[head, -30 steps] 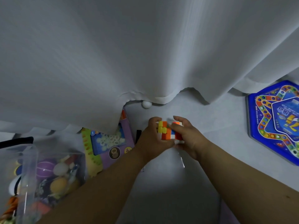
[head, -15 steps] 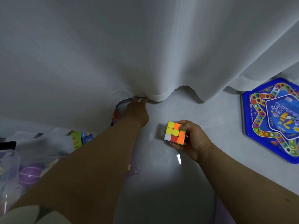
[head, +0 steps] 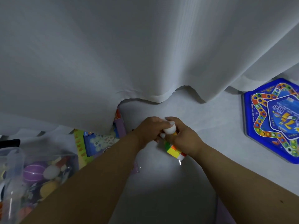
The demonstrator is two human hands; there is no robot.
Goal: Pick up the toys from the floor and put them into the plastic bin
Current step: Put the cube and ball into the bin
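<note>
- White small ball [head: 169, 128] sits pinched between left hand [head: 149, 128] and right hand [head: 183, 137], centre frame.
- Right hand also clamps puzzle cube [head: 174, 149] under its palm.
- Clear plastic bin [head: 14, 168] at 8 o'clock, toys inside.
- Blue hexagonal game board [head: 275, 120] at 3 o'clock on floor.
- White curtain [head: 129, 50] hangs at 12 o'clock.

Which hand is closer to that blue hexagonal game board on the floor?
The right hand is nearer: the blue game board lies off to its right across bare floor. The left hand is farther, on the other side of the white ball they hold.
</note>
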